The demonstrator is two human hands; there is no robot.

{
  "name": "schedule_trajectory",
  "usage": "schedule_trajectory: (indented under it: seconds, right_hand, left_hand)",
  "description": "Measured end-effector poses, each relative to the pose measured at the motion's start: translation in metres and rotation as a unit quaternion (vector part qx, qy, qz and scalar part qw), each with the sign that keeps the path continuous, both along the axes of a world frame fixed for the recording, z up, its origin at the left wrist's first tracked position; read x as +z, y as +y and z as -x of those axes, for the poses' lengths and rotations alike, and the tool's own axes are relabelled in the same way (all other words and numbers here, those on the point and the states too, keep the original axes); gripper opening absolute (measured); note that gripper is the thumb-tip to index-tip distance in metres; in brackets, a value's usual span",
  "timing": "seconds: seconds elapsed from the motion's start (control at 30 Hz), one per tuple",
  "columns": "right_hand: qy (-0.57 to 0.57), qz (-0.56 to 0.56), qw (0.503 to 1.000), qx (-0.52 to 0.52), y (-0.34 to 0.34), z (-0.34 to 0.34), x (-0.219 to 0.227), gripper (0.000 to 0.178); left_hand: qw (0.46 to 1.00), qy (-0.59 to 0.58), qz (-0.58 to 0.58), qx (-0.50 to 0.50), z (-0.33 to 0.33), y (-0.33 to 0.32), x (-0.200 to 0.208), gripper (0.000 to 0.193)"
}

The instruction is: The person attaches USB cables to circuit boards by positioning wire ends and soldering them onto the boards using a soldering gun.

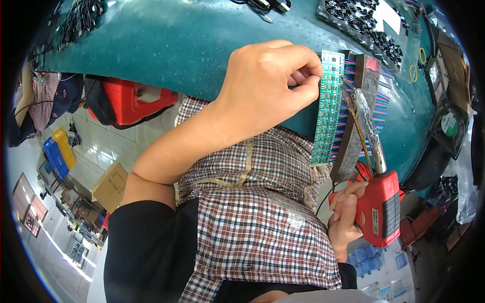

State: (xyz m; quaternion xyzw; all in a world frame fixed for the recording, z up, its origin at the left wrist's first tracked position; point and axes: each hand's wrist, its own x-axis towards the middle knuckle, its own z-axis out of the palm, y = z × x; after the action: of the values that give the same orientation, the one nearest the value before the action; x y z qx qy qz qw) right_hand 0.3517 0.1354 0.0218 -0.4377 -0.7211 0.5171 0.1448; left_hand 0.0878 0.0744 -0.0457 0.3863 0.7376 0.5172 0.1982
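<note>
A long green circuit board panel (328, 108) lies near the table's front edge, with many small parts on it. Thin coloured wires (382, 106) run from its right side, under a dark bar (365, 81). My left hand (275, 76) is at the panel's upper left edge, thumb and forefinger pinched together. Whatever is between those fingertips is too small or hidden to name. My right hand (347, 214) grips a red soldering gun (378, 212) by its handle. The gun's metal tip points up and left, close to the panel's right edge near the wires.
A tray of small black parts (361, 17) stands at the far right. Black cables lie on the green table (166, 45) at the back, and a bundle of black cords (78, 22) at far left. A red stool (126, 103) is below the table. A small fan (449, 123) sits at right.
</note>
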Motion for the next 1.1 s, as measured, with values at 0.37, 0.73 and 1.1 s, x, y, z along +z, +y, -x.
schedule_trajectory:
  seconds: [0.37, 0.73, 1.1]
  right_hand:
    - [0.087, 0.026, 0.995, -0.034, 0.005, 0.011, 0.003, 0.013]
    - [0.113, 0.073, 0.988, -0.072, 0.006, 0.011, 0.011, 0.018]
    - [0.158, 0.055, 0.982, -0.091, 0.006, 0.009, 0.003, 0.015]
  left_hand:
    - [0.990, 0.141, 0.006, 0.008, 0.010, 0.005, 0.020, 0.008]
    - [0.904, 0.414, 0.091, -0.061, 0.072, 0.114, 0.027, 0.010]
    - [0.895, 0.420, 0.128, -0.081, 0.075, 0.116, 0.038, 0.019]
